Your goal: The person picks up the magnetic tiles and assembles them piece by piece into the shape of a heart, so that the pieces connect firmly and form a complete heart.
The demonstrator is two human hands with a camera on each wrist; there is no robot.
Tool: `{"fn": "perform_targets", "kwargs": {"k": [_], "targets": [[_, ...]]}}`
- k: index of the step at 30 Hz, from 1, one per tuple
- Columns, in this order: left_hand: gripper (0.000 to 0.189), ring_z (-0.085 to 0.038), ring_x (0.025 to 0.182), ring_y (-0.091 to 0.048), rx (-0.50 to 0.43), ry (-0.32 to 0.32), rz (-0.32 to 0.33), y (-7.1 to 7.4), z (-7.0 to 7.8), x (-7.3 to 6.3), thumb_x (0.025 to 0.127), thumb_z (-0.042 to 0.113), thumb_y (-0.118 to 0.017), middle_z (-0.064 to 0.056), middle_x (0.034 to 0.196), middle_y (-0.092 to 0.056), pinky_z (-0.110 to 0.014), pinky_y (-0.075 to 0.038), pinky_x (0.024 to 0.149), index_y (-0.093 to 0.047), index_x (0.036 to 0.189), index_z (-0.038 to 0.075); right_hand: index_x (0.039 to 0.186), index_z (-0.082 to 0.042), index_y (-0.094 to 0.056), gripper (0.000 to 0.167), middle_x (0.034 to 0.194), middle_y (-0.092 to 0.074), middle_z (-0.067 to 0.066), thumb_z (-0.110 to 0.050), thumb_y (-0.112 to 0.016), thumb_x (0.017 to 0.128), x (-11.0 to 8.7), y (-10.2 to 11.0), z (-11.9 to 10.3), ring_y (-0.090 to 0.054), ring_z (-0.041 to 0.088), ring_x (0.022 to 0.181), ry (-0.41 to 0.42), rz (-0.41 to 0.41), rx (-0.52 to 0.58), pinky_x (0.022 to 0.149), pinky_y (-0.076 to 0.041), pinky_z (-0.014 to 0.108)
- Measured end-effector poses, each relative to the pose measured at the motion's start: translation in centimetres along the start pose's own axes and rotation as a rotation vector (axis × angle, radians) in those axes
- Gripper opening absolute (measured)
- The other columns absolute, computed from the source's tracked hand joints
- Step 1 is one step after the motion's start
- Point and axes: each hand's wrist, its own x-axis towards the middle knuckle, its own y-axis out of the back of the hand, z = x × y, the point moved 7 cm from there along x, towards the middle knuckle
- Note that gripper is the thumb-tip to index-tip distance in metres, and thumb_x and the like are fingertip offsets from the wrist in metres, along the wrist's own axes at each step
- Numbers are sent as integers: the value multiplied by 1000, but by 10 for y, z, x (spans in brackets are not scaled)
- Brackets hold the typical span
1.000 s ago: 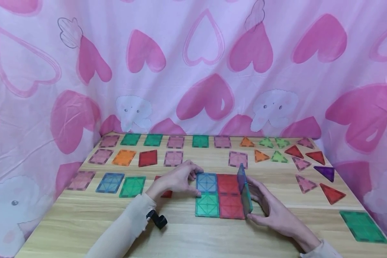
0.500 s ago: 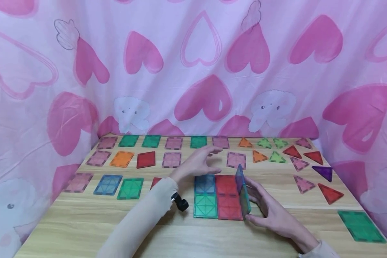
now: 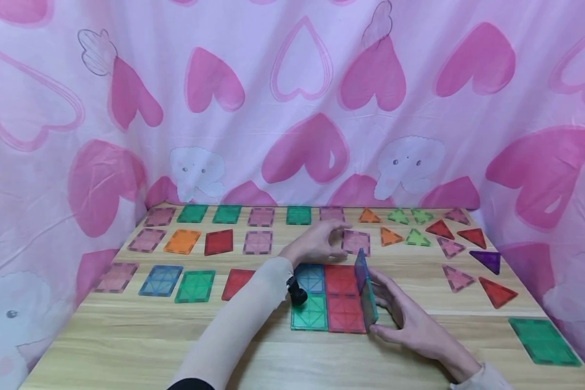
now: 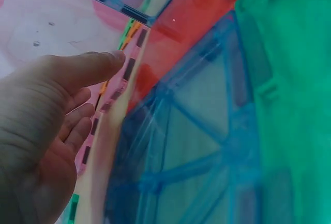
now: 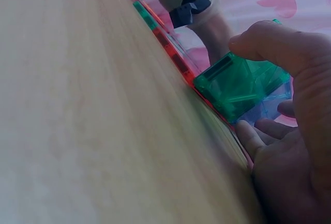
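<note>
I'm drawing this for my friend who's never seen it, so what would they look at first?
Probably the pink, heart-patterned fabric curtain hanging behind the wooden table. Next might come the two red, see-through plastic squares lying flat near the table's middle. Then perhaps the upright blue see-through plastic square and upright green see-through plastic square along their right edge, by the right hand.

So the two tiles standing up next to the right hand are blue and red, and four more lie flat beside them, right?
Almost! The standing blue tile is right, but the other standing tile is green, not red. The right wrist view shows it next to the right hand.
</note>
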Motion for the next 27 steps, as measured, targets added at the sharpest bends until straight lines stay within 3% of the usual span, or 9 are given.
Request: {"fn": "perform_targets", "kwargs": {"k": [7,12,16,21,24,27], "targets": [[62,-19,152,-53,127,-45,-17,-2,-2,2,100,35,-87,1,157,-65,-37,-43,127,-66,155,17,178,-12,-16,101,177,-28,28,6,-76,100,0,-1,0,-39,22,161,6,-2,-5,121,-42,21],[47,-17,133,-65,179,-61,21,2,3,2,97,35,-89,-1,140,-75,-33,-52,116,-78,139,14,178,-12,-16,100,176,-30,29,7,-76,100,-2,3,-1,-41,22,160,11,4,-12,120,-44,22],[55,-12,109,-68,216,-31,65,1,9,3,89,52,-93,2,121,-78,-27,-57,95,-82,127,14,178,-11,-16,100,176,-30,28,8,-76,100,-2,4,-1,-41,23,160,12,5,-2,121,-44,22],[55,-8,81,-61,248,56,143,-3,11,6,81,63,-96,7,92,-73,-22,-52,71,-80,104,16,178,-10,-15,100,176,-28,30,9,-75,100,-1,3,1,-42,25,159,9,-4,19,121,-44,22],[54,-10,76,-58,262,77,172,-5,11,7,82,60,-96,5,85,-68,-23,-49,67,-74,102,14,178,-10,-15,100,177,-28,29,8,-75,100,-1,2,1,-41,25,160,7,-6,21,121,-43,22],[52,-12,84,-63,259,64,160,-4,12,6,85,49,-96,0,95,-71,-24,-54,75,-72,112,11,178,-10,-15,100,177,-27,29,8,-75,100,0,1,1,-38,26,161,9,-9,19,122,-43,22]]}}
